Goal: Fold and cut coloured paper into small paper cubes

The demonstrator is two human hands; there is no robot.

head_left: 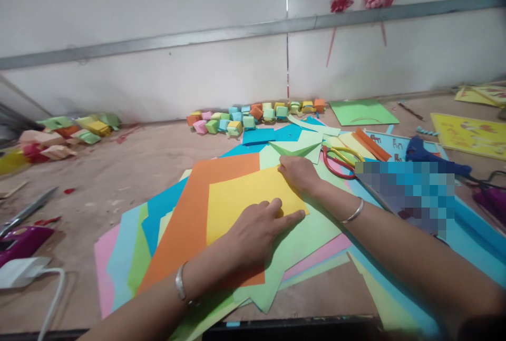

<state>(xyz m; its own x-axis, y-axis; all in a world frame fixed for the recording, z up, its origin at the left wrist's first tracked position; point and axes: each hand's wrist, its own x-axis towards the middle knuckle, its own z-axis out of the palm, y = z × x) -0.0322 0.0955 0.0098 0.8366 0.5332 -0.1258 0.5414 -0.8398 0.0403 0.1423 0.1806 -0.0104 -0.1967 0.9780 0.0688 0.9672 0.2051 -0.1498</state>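
A sheet of yellow paper (237, 198) lies on an orange sheet (177, 214) and a pale green sheet (316, 230). My left hand (255, 227) presses on the yellow sheet with its fingers apart, the forefinger reaching toward the lower right corner. At the sheet's upper right corner, my right hand (298, 173) has its fingers closed on the paper's edge. A folded light green paper (298, 146) sits just beyond that hand. Red-and-yellow-handled scissors (340, 163) lie to its right. Part of the yellow sheet is hidden under my left hand and forearm.
Small coloured paper cubes (249, 121) line the wall. Folded paper pieces (51, 138) lie at far left, above a white charger (23, 272) with a cable. A blue glue gun (430, 156) is at right, near a pixelated patch. A green sheet (363, 113) lies at the back.
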